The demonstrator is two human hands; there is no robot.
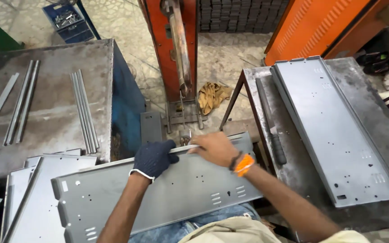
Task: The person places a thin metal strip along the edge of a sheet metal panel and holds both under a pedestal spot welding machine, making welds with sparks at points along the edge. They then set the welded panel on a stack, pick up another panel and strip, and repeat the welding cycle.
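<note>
— Panel (167,193) first: where does it lie from the hands?

— Grey sheet-metal panel, across the person's lap, directly under both hands. Its long axis runs sideways, low at the left and rising to the right, with the folded far edge uppermost.

— And the hands themselves?

— Left hand (153,158), in a dark knit glove, is curled over that far edge, fingers closed on the lip. Right hand (214,148), bare with an orange wristband, sits just beside it on the same edge, fingers pressed together and pinching the rim. They nearly touch, near the middle of the panel's length, so neither is clearly the nearer one.

— What lies left of the gloved hand?

— More grey panels (28,198) stacked below and left of it, overlapping the held one's end.

— Beyond the hands?

— Straight ahead an orange machine column (172,49) stands on the mottled floor, a tan rag (212,96) at its foot. Farther left of the left hand, a worn steel desk (50,103) carries thin metal strips (84,112). Right of the right hand, another desk (383,135) holds a second long panel (334,130), lying lengthwise away from the person, with a dark-handled tool (271,123) alongside.
</note>
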